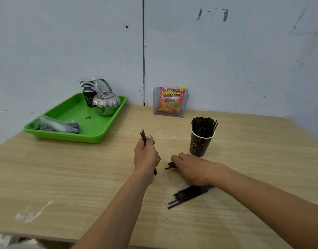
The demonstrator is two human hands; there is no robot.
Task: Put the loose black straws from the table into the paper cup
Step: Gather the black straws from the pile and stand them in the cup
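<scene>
Just past the fingertips of the right hand (188, 168) stood the paper cup (199, 144), its mouth crowded with upright black straws (203, 125), leaving little room there. A narrow strip of bare table (82, 177) separated both hands' fingers. Ahead of the fingers of the left hand (145, 155), the wood lay open up to the clear holder (155, 97) of French Fries snacks. The green tray (93, 135) sat well leftward. Loose straws (188, 194) lay behind the right fingers, beneath the wrist.

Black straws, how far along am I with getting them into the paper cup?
Well along. The paper cup already stands packed with upright straws. Your left hand grips a few straws, and your right hand curls its fingers over a small bunch on the table. A loose pile by your right wrist is left to go.
</scene>
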